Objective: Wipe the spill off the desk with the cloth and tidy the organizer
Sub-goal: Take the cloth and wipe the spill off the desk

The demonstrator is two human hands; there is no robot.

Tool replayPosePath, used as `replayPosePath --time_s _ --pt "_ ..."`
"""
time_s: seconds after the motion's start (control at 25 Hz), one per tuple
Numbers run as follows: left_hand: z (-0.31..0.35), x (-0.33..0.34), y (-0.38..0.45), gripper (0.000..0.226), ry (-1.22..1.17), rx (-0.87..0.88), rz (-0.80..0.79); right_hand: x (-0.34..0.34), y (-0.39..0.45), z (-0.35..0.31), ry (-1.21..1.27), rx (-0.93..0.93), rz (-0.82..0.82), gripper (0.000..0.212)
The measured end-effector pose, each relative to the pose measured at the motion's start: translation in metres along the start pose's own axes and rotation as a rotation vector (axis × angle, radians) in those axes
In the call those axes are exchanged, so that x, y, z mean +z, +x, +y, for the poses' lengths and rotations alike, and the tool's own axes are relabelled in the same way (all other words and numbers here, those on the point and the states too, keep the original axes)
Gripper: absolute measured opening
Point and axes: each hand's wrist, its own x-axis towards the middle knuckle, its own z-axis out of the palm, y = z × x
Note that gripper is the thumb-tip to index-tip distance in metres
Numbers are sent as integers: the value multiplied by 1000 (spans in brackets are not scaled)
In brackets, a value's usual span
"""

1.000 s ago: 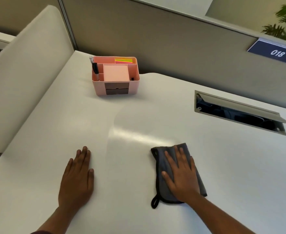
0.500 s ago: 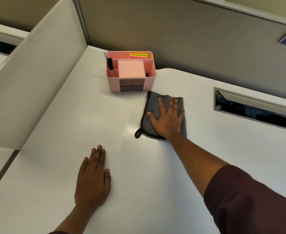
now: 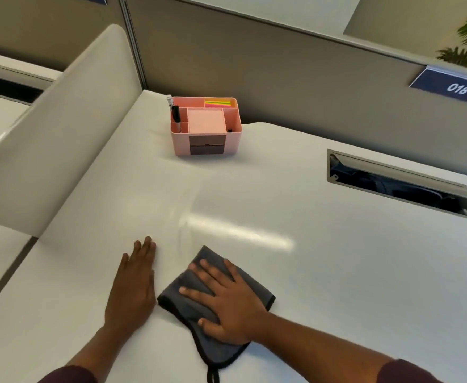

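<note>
Left hand (image 3: 134,286): mine, flat and open on the desk (image 3: 337,272), holding nothing; I judge it braces me while I wipe.
Cloth (image 3: 193,283): one, grey, folded, just right of my left hand, pinned under my right.
Right hand (image 3: 226,297): fingers spread, pressing the cloth down, not gripping, to spread pressure.
Organizer (image 3: 206,127): one, pink, well beyond both hands; two pens upright inside.

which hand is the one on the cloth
The right hand lies flat with spread fingers on the dark grey cloth. The left hand rests flat on the bare desk just beside it, touching no cloth.
</note>
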Motion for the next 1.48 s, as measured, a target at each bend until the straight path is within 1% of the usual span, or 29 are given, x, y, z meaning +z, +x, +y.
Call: replayPosePath --time_s 0.04,0.08,0.12,0.16,0.24,0.32,0.36,0.4,0.44,0.52,0.56,0.6,0.64,0.68,0.72,0.76,0.88,0.96,1.0,1.04,1.08,1.16,1.24,1.28,1.32,1.36,1.4,1.44,1.48 --pt "-9 -4 -8 62 85 20 -9 -4 -13 12 -11 -56 -27 80" --pt "-17 -8 -17 62 137 19 -17 -12 -16 31 -31 -66 -44 80" --pt "-23 -11 -25 62 167 11 -20 -22 -10 55 -57 -19 -40 79" --pt "-27 -12 -30 63 184 2 -21 -34 4 82 -81 72 -19 78" --pt "-29 -14 -36 63 208 -19 -28 -59 41 129 -106 353 12 75" --pt "-27 -14 -35 63 206 -23 -22 -71 79 140 -33 651 42 75" --pt "-27 -14 -34 63 209 -22 -23 -67 95 127 14 712 62 77" --pt "-27 -14 -34 63 212 -19 -25 -56 103 104 19 688 82 79" --pt "-28 -14 -34 63 209 -17 -21 -41 105 75 -1 584 106 81" --pt "-30 -12 -35 64 185 -49 1 -9 77 13 5 301 104 84" --pt "-30 -12 -35 65 175 -66 6 1 54 -4 -3 168 90 84" --pt "-29 -12 -35 65 177 -75 5 5 32 -5 -38 52 67 83" --pt "-29 -12 -36 66 186 -77 -1 1 16 10 -53 -50 34 81" --pt "-29 -13 -35 66 191 -73 -7 -7 8 37 -76 -101 6 81" --pt "-28 -13 -34 67 192 -69 -9 -18 5 67 -101 -67 -16 80" --pt "-28 -14 -32 67 191 -69 -11 -31 11 98 -125 48 -10 79" --pt "-29 -11 -31 67 184 -74 -9 -64 67 162 -117 601 71 78" --pt "-26 -12 -31 67 184 -60 7 -69 120 161 -63 860 132 80" --pt "-27 -12 -29 67 186 -56 12 -69 147 150 -33 904 138 82" --pt "-28 -12 -29 67 190 -59 11 -65 170 135 -19 880 128 84" --pt "-28 -12 -29 67 192 -61 9 -58 186 116 -26 806 119 85" --pt "-28 -12 -30 67 194 -50 18 -40 192 69 -27 598 103 85" --pt "-28 -12 -31 67 192 -50 30 -20 166 27 -34 303 106 84" --pt "-27 -12 -31 67 188 -53 30 -14 148 20 -61 122 84 84" --pt "-26 -12 -32 67 183 -54 27 -16 137 32 -98 -51 45 84" --pt "-25 -12 -31 67 182 -55 25 -22 137 55 -134 -179 12 83" --pt "-26 -12 -31 67 185 -59 23 -32 147 78 -166 -210 -14 83" --pt "-27 -13 -30 67 190 -62 18 -44 160 95 -176 -125 -13 82" --pt "-27 -14 -30 67 190 -57 14 -55 173 107 -162 34 -11 81"
